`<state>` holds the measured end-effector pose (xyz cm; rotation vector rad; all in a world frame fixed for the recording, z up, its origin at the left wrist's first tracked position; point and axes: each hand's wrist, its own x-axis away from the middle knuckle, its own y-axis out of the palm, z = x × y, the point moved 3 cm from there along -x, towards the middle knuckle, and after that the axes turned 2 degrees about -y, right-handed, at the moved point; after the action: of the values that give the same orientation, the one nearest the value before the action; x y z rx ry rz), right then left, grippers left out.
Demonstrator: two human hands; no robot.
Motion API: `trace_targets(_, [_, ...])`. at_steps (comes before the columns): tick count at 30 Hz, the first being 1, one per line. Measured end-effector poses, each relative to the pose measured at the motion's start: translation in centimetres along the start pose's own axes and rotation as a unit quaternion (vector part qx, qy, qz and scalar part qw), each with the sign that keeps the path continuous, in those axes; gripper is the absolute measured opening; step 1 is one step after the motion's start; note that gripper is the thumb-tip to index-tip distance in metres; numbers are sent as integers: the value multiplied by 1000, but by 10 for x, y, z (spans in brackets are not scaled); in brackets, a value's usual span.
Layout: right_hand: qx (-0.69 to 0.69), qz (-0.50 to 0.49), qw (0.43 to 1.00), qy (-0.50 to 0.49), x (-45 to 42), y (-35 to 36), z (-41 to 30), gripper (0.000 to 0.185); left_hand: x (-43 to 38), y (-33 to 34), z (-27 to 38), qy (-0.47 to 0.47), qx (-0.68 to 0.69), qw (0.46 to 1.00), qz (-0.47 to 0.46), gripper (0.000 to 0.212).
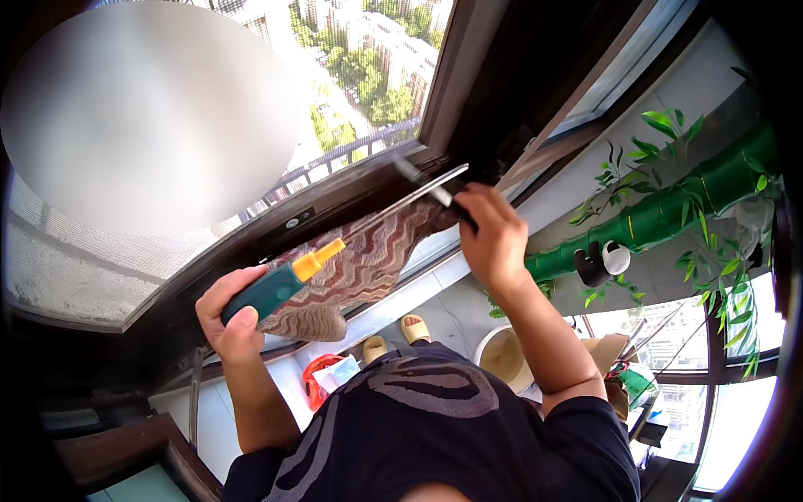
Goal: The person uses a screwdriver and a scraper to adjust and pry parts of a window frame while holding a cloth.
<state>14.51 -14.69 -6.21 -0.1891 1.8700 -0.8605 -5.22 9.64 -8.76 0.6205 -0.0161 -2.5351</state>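
Observation:
My left hand [235,317] grips the dark green and yellow handle of a long-bladed screwdriver [285,285], whose metal shaft points up and right toward the window frame's corner. In my right hand [492,238] is a dark-handled tool with a flat, light blade [417,179]; the blade, somewhat blurred, crosses the screwdriver's shaft near its tip. Whether the two tools touch, I cannot tell. Beneath them a brown and reddish wavy-patterned cloth [370,257] lies draped along the dark window sill, close to a lock plate [300,218] in the frame.
A screened window [351,88] overlooks trees and buildings. On the floor stand a bucket [502,354] and a red bag [319,376] with papers. To the right, a green bamboo-like pipe [659,216] carries leaves and a panda figure [602,262]. A cardboard box [607,357] stands behind my right arm.

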Motion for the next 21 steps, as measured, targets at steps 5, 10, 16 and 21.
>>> trace_targets(5, [46,-122,991,27,22,6,-8,38,-2,7,5,-26,-21,994,104,52])
trace_targets(10, [100,-199,972,76,14,-1,-7,43,2,1,2,-27,-27,992,120,51])
trace_targets(16, [117,-235,962,73,7,8,-11,44,3,-1,-1,-11,-28,994,109,50])
trace_targets(21, [105,-253,957,96,15,9,-14,44,8,1,7,1,-31,992,119,49])
